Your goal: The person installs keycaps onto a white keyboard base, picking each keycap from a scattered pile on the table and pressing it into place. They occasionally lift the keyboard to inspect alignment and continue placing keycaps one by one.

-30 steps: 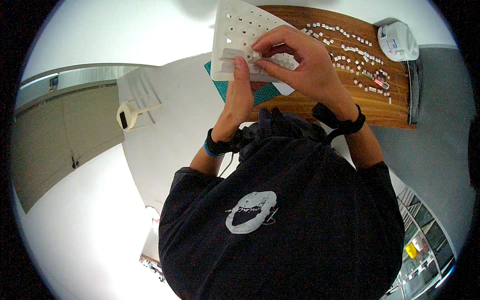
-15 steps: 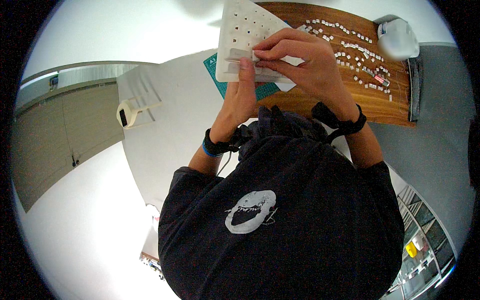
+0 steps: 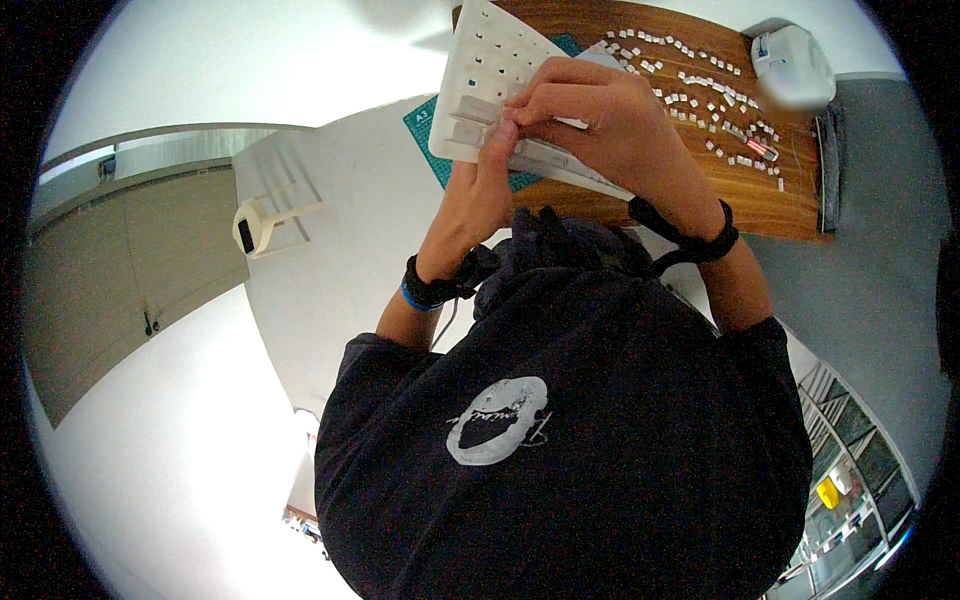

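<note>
One white keyboard (image 3: pixel 508 58), tilted, held up over the left end of the tabletop (image 3: pixel 720 210), close to its near edge. Left hand (image 3: pixel 480 195) grasps its near side, thumb on top, other fingers hidden underneath. Right hand (image 3: pixel 625 120) bent over the same side, fingers curled, tips just beside the left thumb; cannot tell if anything is pinched between them. Two large keys (image 3: pixel 476 106) seated at the keyboard's near left corner; open holes beyond. Green mat (image 3: pixel 421 128) partly under it. Loose keycaps (image 3: pixel 729 100) in broken rows toward the tabletop's right edge, a red-striped tool (image 3: pixel 760 149) among them. White bin (image 3: pixel 790 58) at the far right corner.
</note>
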`<state>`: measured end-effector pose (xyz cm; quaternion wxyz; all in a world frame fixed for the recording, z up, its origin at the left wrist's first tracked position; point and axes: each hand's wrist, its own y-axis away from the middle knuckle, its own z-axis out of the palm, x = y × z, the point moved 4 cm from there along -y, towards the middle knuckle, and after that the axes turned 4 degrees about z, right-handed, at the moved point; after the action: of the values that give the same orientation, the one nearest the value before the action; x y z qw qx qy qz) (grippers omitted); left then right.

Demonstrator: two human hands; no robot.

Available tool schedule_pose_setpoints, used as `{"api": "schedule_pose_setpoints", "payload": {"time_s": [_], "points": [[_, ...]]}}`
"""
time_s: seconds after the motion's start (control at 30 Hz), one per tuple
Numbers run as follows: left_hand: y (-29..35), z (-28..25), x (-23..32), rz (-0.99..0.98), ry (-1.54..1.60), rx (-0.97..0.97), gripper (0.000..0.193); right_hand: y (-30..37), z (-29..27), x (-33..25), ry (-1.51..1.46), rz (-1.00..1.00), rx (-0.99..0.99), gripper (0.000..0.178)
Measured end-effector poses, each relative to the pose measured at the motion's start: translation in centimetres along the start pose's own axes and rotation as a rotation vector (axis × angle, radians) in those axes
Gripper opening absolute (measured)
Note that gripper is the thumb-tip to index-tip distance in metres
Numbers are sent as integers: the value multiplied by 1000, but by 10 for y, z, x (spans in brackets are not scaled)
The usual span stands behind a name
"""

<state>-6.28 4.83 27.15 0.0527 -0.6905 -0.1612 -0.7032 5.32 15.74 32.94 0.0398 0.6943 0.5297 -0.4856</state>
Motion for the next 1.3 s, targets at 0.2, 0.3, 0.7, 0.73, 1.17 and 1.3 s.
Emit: {"api": "schedule_pose_setpoints", "payload": {"time_s": [0.2, 0.3, 0.7, 0.73, 1.17, 1.3], "points": [[7, -2, 6, 157, 14, -20, 41, 1, -8, -6, -60, -66, 70, 14], [10, -2, 9, 205, -54, -19, 39, 4, -8, -5, -75, -68, 67, 13], [15, -3, 12, 220, -143, -34, 36, 7, -9, -20, 33, -34, 30, 18], [16, -2, 12, 209, -145, -34, 36, 8, -9, -20, 25, -25, 33, 18], [16, -4, 19, 296, -295, -10, 37, 11, -4, -23, 105, 9, 23, 15], [13, -7, 23, 280, -312, -32, 36, 6, -3, -24, 131, 12, -16, 17]]}}
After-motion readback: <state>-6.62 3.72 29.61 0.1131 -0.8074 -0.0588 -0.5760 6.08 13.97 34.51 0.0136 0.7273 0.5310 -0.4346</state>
